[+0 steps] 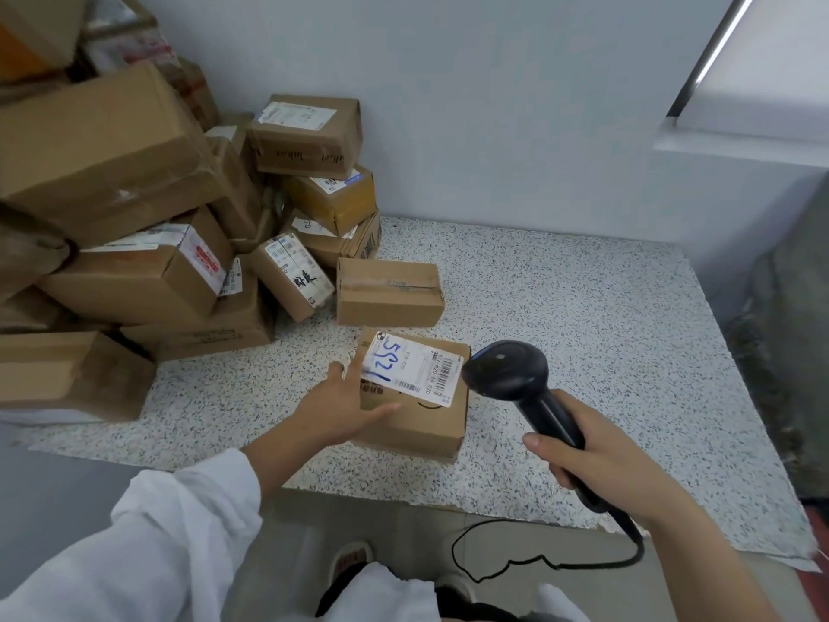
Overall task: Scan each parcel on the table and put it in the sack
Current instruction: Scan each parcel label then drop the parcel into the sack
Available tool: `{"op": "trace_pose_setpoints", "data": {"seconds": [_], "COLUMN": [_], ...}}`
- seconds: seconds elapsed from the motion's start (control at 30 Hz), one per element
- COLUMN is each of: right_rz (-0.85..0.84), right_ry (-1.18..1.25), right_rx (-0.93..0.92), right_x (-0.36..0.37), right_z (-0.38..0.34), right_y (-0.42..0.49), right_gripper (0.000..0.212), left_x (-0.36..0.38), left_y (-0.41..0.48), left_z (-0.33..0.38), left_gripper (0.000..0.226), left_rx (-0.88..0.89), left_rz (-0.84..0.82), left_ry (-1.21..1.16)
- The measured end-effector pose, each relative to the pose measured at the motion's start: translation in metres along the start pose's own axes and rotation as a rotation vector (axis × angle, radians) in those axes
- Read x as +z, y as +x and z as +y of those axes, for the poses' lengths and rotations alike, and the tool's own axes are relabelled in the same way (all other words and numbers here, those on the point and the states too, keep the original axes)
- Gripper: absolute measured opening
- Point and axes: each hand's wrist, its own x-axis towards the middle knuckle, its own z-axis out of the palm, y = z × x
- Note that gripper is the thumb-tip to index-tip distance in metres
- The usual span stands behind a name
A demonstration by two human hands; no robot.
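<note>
- Broadly, the speckled tabletop fills the middle of the view, its back edge against a pale wall.
- Next, a pile of boxes crowds the back-left corner and left edge, stacked and tilted, several with white labels.
- Grey-green cloth bulks just past the right edge; I cannot tell what it is.
- The parcel lies flat near the front edge, about midway along it, apart from the pile.
- A plain box sits just behind the parcel, toward the pile.
- The scanner is black, its head hovering just right of the parcel's top and facing the barcode.
- My right hand is wrapped firmly round the scanner's handle, thumb along its near side.
- My left hand holds the parcel, thumb laid across the top face and fingers down its left side; a white sleeve covers the forearm.
- The label on the parcel's top carries blue handwritten digits and a barcode at its right end.
- The cable loops from the handle below the front edge.
</note>
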Motion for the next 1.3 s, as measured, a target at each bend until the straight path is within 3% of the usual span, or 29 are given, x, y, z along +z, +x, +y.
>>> {"op": "trace_pose_setpoints", "data": {"seconds": [0.17,0.27,0.5,0.9,1.3], "right_rz": [0.048,0.074,0.180,0.469,0.713], "right_ry": [0.003,0.003,0.033,0.150,0.149], "right_rx": [0.012,0.018,0.031,0.089,0.087], "right_x": [0.003,0.008,0.029,0.067,0.002], "right_z": [-0.006,-0.012,-0.025,-0.022,0.028], "right_y": [0.002,0.003,0.000,-0.035,-0.134], "right_gripper": [0.017,0.016,0.014,0.021,0.025], "left_x": [-0.026,-0.037,-0.041,-0.035,-0.004], "left_y": [0.006,0.025,0.056,0.046,0.005], "left_z": [0.001,0.004,0.006,0.015,0.160], "left_gripper": [0.135,0.142,0.147,0.126,0.126], "left_rx": [0.317,0.360,0.469,0.653,0.846], "left_rz": [-0.150,-0.220,-0.376,-0.174,-0.010], "left_ry": [0.204,0.379,0.446,0.386,0.292]}}
